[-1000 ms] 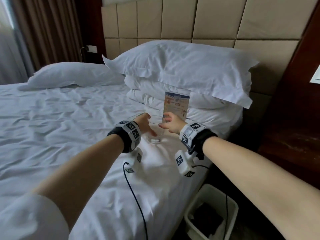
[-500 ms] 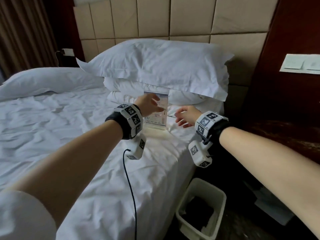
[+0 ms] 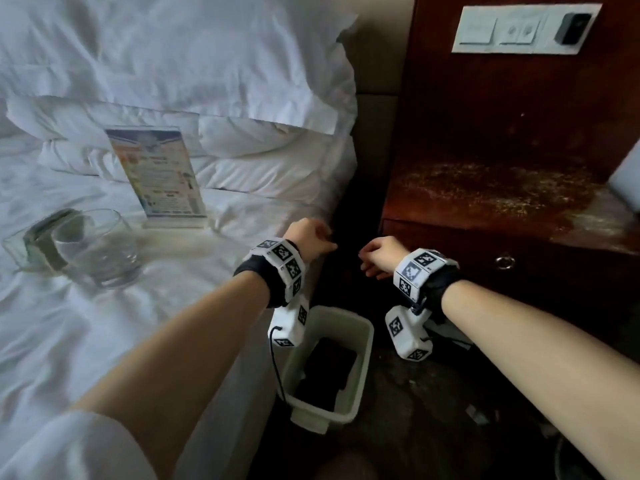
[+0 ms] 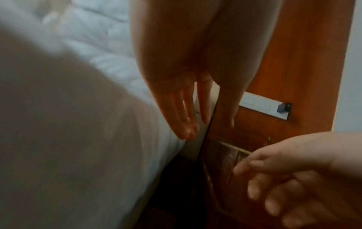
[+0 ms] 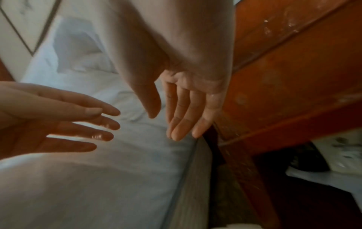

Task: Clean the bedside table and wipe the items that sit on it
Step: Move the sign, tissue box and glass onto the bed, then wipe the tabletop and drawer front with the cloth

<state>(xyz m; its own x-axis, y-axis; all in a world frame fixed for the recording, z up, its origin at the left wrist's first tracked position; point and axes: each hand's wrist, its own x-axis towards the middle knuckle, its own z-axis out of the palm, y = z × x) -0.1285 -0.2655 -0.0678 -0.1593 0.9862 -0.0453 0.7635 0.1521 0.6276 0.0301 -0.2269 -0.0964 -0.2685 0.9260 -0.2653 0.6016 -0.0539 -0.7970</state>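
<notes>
The dark red wooden bedside table stands at the right, its top speckled with dust and crumbs. A clear drinking glass, an upright acrylic sign holder and a clear dish with a green item sit on the white bed. My left hand hovers at the bed's edge, its fingers straight and empty in the left wrist view. My right hand hangs beside the table's front corner, with its fingers loose and empty.
A white waste bin with a dark liner stands on the floor beneath my wrists. The table's drawer has a metal knob. On the wooden panel above is a switch plate. A white object sits at the table's right edge.
Both hands let go of the glass and the sign holder on the bed and moved right to the gap beside the bedside table. My view swung right and down.
</notes>
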